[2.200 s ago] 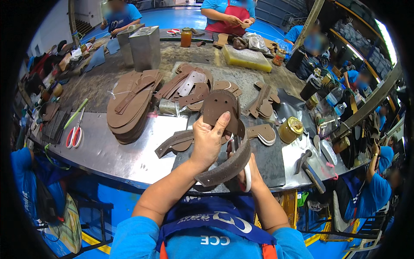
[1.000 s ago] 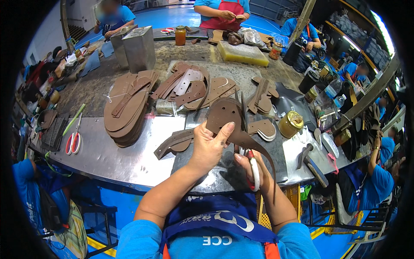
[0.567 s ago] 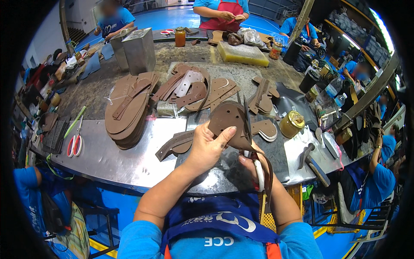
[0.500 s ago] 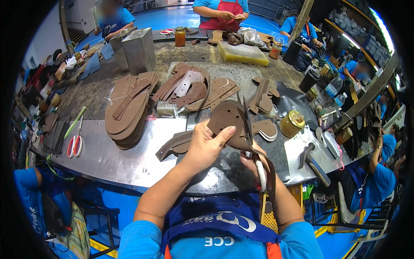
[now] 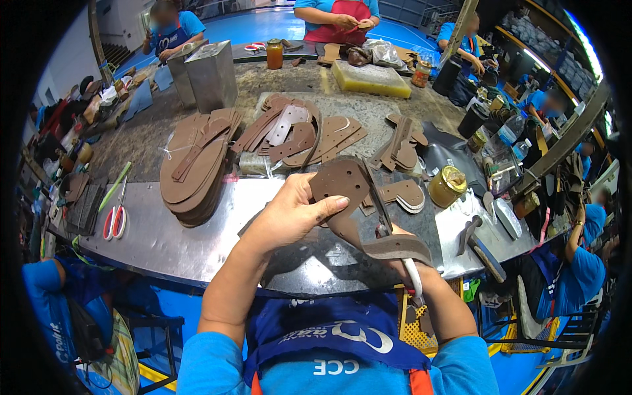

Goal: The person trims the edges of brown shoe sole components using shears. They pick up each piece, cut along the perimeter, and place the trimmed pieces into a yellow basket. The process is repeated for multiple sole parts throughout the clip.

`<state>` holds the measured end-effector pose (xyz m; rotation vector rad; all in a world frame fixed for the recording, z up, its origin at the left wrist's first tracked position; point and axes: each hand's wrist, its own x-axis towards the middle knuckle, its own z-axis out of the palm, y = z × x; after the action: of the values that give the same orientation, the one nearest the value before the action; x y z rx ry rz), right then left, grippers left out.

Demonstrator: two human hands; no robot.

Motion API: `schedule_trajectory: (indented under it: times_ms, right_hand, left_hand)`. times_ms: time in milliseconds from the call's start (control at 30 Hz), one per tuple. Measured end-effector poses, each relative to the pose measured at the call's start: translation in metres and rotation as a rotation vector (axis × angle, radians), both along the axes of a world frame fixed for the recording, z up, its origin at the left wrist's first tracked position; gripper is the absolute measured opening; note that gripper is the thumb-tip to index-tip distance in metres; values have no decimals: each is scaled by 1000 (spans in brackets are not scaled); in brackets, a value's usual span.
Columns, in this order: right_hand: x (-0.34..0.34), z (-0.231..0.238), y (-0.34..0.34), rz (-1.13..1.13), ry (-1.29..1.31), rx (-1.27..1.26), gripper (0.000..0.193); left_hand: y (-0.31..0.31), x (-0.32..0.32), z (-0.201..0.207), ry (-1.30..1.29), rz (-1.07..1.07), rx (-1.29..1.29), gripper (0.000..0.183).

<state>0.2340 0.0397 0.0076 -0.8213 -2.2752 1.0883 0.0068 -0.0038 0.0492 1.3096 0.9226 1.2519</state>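
Observation:
My left hand (image 5: pixel 296 214) pinches a brown leather piece (image 5: pixel 339 184) with several punched holes, thumb on top. From its lower edge a long strap curves to the right, passing over my right hand (image 5: pixel 403 249). That hand is closed on a pair of scissors (image 5: pixel 413 280) with white handles; the strap hides most of its fingers. The scissor blades point up and away along the right edge of the leather. Beneath, on the metal-topped bench (image 5: pixel 316 276), lie more cut brown leather pieces (image 5: pixel 401 194), partly covered by my hands.
A stack of brown soles (image 5: pixel 191 191) lies left, beside red-and-white scissors (image 5: pixel 114 222). Leather straps (image 5: pixel 289 131) are piled ahead. To the right stand a glue jar (image 5: pixel 447 186) and a hammer (image 5: pixel 484 253). Metal cans (image 5: pixel 212 76) and a yellow foam block (image 5: pixel 370 81) sit farther back. Co-workers surround the bench.
The leather piece has turned, and its strap now bends rightward across my right hand rather than hanging down. My left hand has shifted slightly left; the scissors have tilted, handles moving right.

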Motion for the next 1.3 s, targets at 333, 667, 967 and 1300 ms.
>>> schedule_trajectory:
  times_ms: [333,667,967,1300]
  right_hand:
    - [13,-21,-2,49,2,-89,18]
    - [8,-28,7,61,26,59,49]
    - [12,-15,5,93,29,-174,46]
    - [14,-1,3,63,-107,-15,28]
  left_hand:
    - [7,2,-7,-69,118,64,19]
    - [1,34,-10,-124,260,63,16]
    - [-1,31,1,-113,184,24,13]
    - [0,15,14,73,71,-15,11]
